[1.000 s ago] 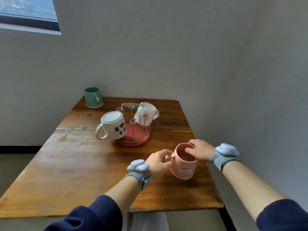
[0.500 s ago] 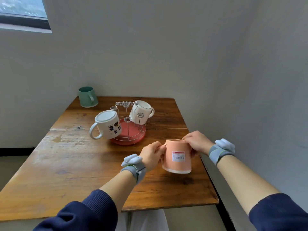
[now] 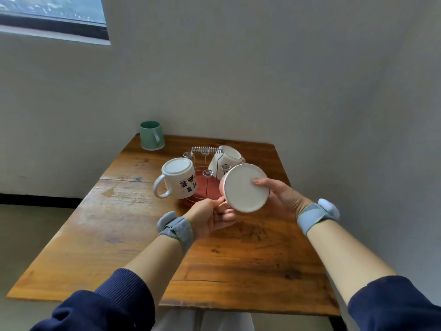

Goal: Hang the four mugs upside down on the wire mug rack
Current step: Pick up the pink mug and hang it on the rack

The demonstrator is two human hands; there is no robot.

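Note:
I hold a pink mug (image 3: 244, 187) in the air just in front of the wire mug rack (image 3: 206, 174), its white bottom turned toward me. My left hand (image 3: 212, 217) grips its handle from below. My right hand (image 3: 278, 194) holds its right side, thumb on the bottom. The rack has a red round tray (image 3: 202, 187) and coil-tipped prongs. A white mug with printed characters (image 3: 177, 179) hangs upside down on its left. A plain white mug (image 3: 226, 158) hangs tilted at its back right. A green mug (image 3: 151, 135) stands upright at the table's far left corner.
The wooden table (image 3: 143, 235) sits in a corner, with grey walls behind and to the right. Its right edge runs close to the wall. A window (image 3: 52, 15) is high on the left wall.
The pink mug was lifted off the table, turned from upright to bottom-toward-me, and carried forward toward the rack. Both hands stayed on it.

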